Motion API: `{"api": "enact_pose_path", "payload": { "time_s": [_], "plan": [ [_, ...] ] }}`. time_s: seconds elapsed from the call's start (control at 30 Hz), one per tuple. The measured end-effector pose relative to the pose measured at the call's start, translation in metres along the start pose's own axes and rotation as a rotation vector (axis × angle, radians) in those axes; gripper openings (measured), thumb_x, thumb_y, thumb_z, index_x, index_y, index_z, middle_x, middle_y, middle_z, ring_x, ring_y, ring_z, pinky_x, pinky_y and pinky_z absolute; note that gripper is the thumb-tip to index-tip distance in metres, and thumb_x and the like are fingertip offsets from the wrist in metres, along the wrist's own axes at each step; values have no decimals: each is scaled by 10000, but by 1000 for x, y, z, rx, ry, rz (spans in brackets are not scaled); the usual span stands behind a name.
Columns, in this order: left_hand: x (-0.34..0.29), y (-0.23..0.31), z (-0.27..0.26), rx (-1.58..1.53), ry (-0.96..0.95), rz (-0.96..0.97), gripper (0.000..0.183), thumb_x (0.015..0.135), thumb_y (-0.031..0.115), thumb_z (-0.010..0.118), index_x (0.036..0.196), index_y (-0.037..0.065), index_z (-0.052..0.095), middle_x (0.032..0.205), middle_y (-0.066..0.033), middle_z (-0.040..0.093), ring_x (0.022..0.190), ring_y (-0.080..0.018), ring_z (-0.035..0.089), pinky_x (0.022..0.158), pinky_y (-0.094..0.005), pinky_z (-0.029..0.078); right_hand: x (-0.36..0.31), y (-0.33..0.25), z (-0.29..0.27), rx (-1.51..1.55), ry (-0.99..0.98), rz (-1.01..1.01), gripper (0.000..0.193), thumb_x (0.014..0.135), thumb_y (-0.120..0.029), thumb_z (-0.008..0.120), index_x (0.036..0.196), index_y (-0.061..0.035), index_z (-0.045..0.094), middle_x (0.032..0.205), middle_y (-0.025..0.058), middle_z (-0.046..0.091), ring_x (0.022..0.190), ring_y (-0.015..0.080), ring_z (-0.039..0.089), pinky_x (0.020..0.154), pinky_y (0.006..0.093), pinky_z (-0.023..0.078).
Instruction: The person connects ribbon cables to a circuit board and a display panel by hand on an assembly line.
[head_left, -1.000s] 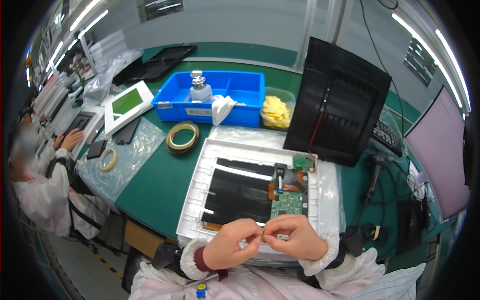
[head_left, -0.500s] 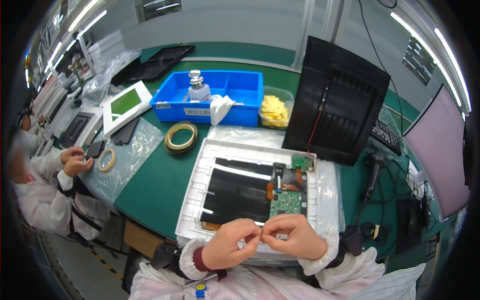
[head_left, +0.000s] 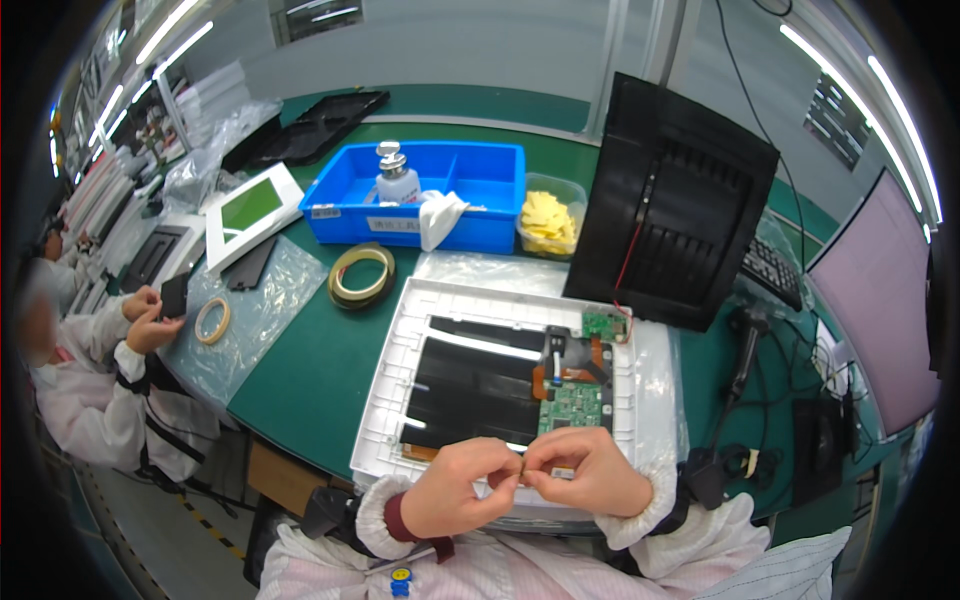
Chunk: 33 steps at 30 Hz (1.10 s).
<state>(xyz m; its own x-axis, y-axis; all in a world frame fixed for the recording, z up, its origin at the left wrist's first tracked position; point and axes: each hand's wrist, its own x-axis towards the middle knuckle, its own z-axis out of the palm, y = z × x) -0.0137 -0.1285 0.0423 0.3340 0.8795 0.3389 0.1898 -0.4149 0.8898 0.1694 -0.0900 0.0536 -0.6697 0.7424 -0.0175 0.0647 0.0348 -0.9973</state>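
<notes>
My left hand (head_left: 462,487) and my right hand (head_left: 588,472) meet fingertip to fingertip over the near edge of a white plastic housing (head_left: 392,345). Both are closed in a pinch on something small, too tiny and too covered by the fingers to name. Inside the housing lies a black panel (head_left: 475,390), with a green circuit board (head_left: 572,408) to its right and orange flat cables near it. A smaller green board (head_left: 604,324) sits at the housing's far right corner, with a red wire running up from it.
Behind the housing stand a blue divided bin (head_left: 480,170) with a pump bottle (head_left: 398,180), and a tub of yellow pieces (head_left: 550,220). Tape rolls (head_left: 362,276) lie left. A black cover (head_left: 670,200) rises at the right, near a scanner (head_left: 742,350). At far left, a co-worker's hands (head_left: 150,322) hold a black part.
My hands stay almost where they were, still pinched together. At the far left, the co-worker has raised and tilted the black part.
</notes>
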Motion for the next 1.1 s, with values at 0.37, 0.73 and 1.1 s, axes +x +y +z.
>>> {"api": "enact_pose_path", "payload": {
  "time_s": [0.37, 0.73, 1.1],
  "plan": [
    [3, 5, -29, 4, 3, -60, 43, 713, 9, 558, 742, -8, 531, 658, -76, 514, 585, -150, 517, 543, -254, 419, -1, -6, -13, 450, -43, 141, 42, 796, 4, 572, 809, 35, 596, 795, 74, 597, 716, 106, 566, 662, 221, 455],
    [55, -2, -83, -211, 110, -211, 66, 811, 48, 509, 765, 2, 515, 684, -8, 532, 610, -54, 504, 550, -187, 422, 0, -3, -41, 819, 27, -95, 108, 814, -6, 555, 908, 20, 601, 790, 109, 624, 691, 164, 597, 653, 271, 488],
    [199, -52, -94, -22, 213, -98, 97, 784, 88, 519, 732, 15, 558, 614, -25, 543, 527, -81, 516, 477, -206, 431, 7, -12, -71, 927, 260, -248, 91, 831, -12, 518, 883, -18, 593, 776, 103, 627, 688, 168, 589, 661, 273, 475]
  ]
}}
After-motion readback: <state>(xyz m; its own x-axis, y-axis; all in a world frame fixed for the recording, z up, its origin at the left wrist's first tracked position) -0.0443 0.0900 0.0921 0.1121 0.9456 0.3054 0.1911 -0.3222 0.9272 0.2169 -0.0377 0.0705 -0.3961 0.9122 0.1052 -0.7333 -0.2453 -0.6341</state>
